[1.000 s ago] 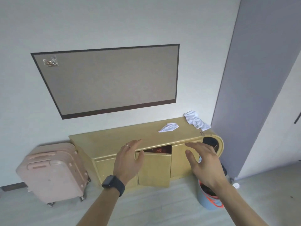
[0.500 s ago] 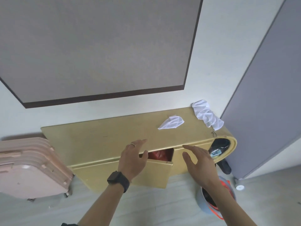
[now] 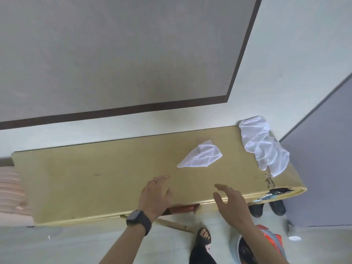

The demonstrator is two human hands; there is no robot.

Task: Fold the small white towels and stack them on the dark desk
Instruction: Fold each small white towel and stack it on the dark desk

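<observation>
— We see a yellow worktop [image 3: 95,178] by a pale wall.
— Where are our towels?
— A small white towel [image 3: 202,158] lies on it. A crumpled towel [image 3: 264,147] sits apart at the right end.
— And our hands?
— Our left hand [image 3: 156,195] and right hand [image 3: 230,202] are over the front edge, fingers spread, holding nothing.

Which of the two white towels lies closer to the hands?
The small pointed towel near the middle of the cabinet top; the larger crumpled towel lies at the far right end.

Dark wristwatch [image 3: 138,220], finger ring [image 3: 154,181], dark sandal [image 3: 204,240]
</observation>
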